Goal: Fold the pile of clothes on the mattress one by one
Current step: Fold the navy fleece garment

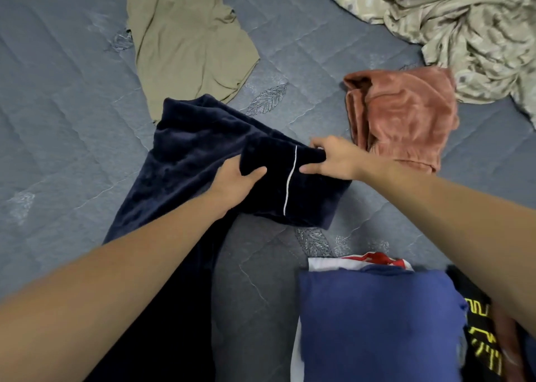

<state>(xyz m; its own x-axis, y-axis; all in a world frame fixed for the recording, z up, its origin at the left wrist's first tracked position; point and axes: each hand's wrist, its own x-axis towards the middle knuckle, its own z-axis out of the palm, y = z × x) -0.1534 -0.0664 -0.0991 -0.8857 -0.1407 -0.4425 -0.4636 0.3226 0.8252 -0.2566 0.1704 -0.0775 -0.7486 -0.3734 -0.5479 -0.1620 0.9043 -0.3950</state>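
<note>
A dark navy velvety garment (188,155) with a thin white stripe lies across the middle of the grey quilted mattress (58,106), one long part running down under my left arm. My left hand (237,181) grips a raised fold of it, thumb on top. My right hand (333,158) pinches the same fold's right edge. An olive shirt (188,42) lies flat behind the navy garment. A rust-coloured fleece piece (406,115) sits folded to the right.
A crumpled beige patterned sheet (464,28) fills the far right corner. Near me at the bottom right lies a stack with a blue garment (377,323) on top, a red and white one under it, and black fabric with yellow print (478,323) beside it.
</note>
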